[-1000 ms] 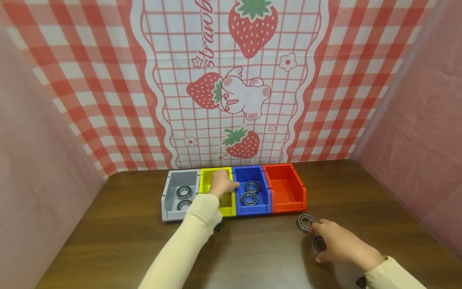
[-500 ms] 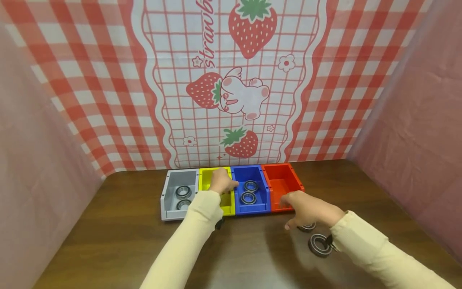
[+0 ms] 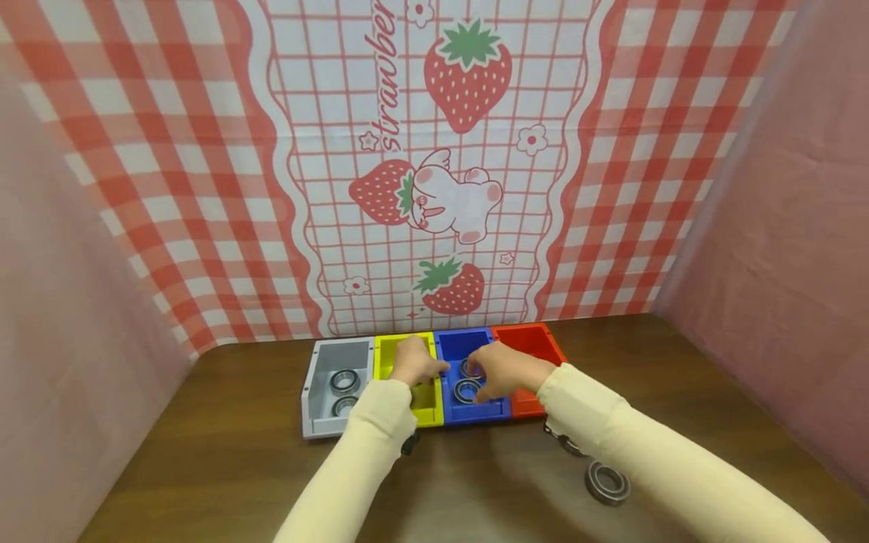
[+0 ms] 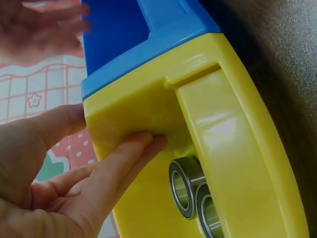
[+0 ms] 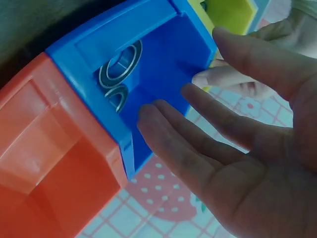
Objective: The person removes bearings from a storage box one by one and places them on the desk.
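My left hand [image 3: 414,362] straddles the wall between the yellow bin [image 4: 143,114] and the blue bin [image 3: 463,344]. Its fingers lie along the yellow side, while the thumb reaches over the edge toward blue. Two ball bearings [image 4: 196,172] sit inside the yellow bin near its front lip. Over the blue bin hovers my right hand [image 3: 505,369], its fingers spread and slightly bent with nothing between them. Beneath it, two bearings [image 5: 134,54] lie in the blue bin; in the head view the hand partly covers one.
A grey bin [image 3: 339,352] with two bearings [image 3: 336,383] stands at the left end of the row, a red bin [image 3: 532,343] at the right. On the brown table [image 3: 237,467] lie a bearing [image 3: 596,486] and another, mostly hidden by the right sleeve [image 3: 611,415].
My right hand has left the bearings on the table and moved left, past the red bin, to above the blue bin. My left hand has stayed in place. The view has tilted up slightly.
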